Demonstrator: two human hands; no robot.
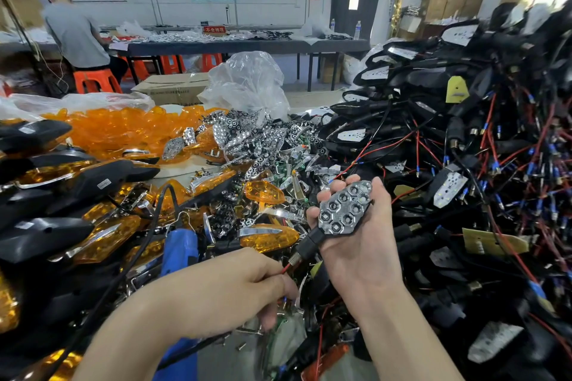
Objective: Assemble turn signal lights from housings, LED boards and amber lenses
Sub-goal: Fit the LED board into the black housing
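Note:
My right hand (359, 244) holds a black housing (342, 213) with a chrome honeycomb reflector seated in it, face up, thumb and fingers curled round its edges. Its stalk points down-left, and a red wire (286, 269) runs from it to my left hand (244, 284), whose curled fingers pinch the wires. Loose amber lenses (264, 192) and chrome reflectors (247, 136) lie on the bench beyond my hands. A big heap of wired black housings with LED boards (464, 139) rises at the right.
Finished amber-and-black lights (77, 195) are stacked at the left, behind them a bag of amber lenses (123, 127). A blue power screwdriver (181, 250) lies under my left arm. A clear plastic bag (250, 83) stands mid-bench. A person (74, 37) sits at a far table.

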